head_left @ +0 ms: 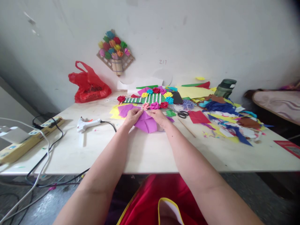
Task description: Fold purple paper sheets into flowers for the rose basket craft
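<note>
A: Left hand (133, 116) and right hand (159, 117) both pinching the thin, bright purple paper sheet (147, 125)!

B: And just beyond, a green-and-white striped panel (153, 99) edged with colourful paper roses (155, 106)!

A: White plastic glue gun (87, 125) lying to the left, black-handled scissors (182, 114) to the right!

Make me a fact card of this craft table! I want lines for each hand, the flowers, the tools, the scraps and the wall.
Left hand: left hand holding purple paper
Right hand: right hand on the same purple paper
Flowers: colourful flowers around a green-and-white striped piece, just beyond the hands
Tools: white glue gun to the left; scissors to the right
Scraps: mixed-colour heap, far right
Wall: flower decoration
</note>
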The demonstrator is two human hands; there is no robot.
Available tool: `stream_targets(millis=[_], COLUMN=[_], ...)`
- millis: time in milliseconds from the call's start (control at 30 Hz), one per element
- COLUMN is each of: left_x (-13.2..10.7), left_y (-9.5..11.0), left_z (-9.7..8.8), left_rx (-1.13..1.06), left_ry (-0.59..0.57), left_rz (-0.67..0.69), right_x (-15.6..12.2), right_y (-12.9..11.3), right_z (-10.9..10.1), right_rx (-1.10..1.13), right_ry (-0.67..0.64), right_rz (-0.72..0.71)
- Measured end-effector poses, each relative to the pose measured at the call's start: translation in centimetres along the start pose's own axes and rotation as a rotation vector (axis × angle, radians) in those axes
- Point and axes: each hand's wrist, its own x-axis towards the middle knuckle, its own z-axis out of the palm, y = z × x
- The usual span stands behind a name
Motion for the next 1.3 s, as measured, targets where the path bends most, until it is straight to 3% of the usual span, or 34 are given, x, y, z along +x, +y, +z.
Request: stream_targets(millis=[200, 467, 767, 1300], left_x=[-0.46, -0.56, -0.46, -0.14], left_y=[0.29, 0.54, 0.21, -0.45], left_z=[-0.01, -0.03, -0.17, 0.13], left_rx=[-0.079, -0.158, -0.265, -0.229], left_ry=[-0.094, -0.070, -0.144, -0.108], left_rz=[-0.073, -0.097, -0.173, -0.067], right_x=[-0.06, -0.08, -0.08, -0.27], right_y=[-0.16, -0.23, -0.23, -0.77], right_z=[0.13, 0.14, -0.10, 0.07], right_rx=[-0.054, -0.093, -0.109, -0.108], right_ry=[0.007, 0.011, -0.016, 0.032], right_rz=[-0.028, -0.046, -0.046, -0.085])
